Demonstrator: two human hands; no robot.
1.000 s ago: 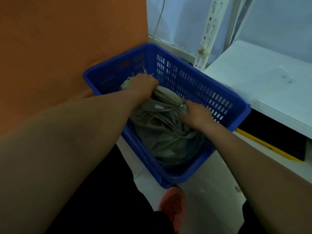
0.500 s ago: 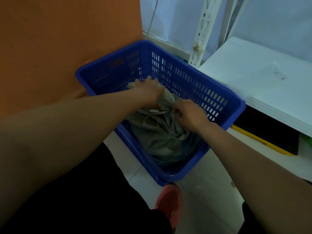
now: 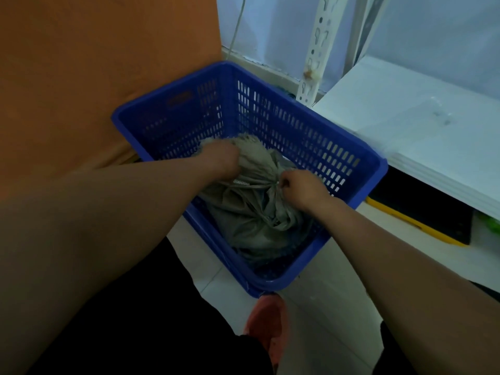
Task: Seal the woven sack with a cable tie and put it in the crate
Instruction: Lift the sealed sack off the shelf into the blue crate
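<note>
A grey-beige woven sack (image 3: pixel 251 217) lies crumpled inside the blue slotted plastic crate (image 3: pixel 311 123) on the floor. My left hand (image 3: pixel 221 161) is closed around the sack's gathered, frayed top at the far side of the crate. My right hand (image 3: pixel 300 189) pinches the bunched neck of the sack, where a thin pale cable tie (image 3: pixel 253 184) runs across the fabric between both hands. Whether the tie is pulled tight cannot be told.
An orange panel (image 3: pixel 94 77) stands behind and left of the crate. A white shelf board (image 3: pixel 422 136) lies to the right, with a black and yellow item (image 3: pixel 422 220) beneath it. A slotted white metal upright (image 3: pixel 316 50) rises behind. My red shoe (image 3: pixel 266 320) touches the crate's near corner.
My left hand has slid down and left along the sack's top. My right hand has shifted to pinch the neck at the cable tie. The sack stays in the crate.
</note>
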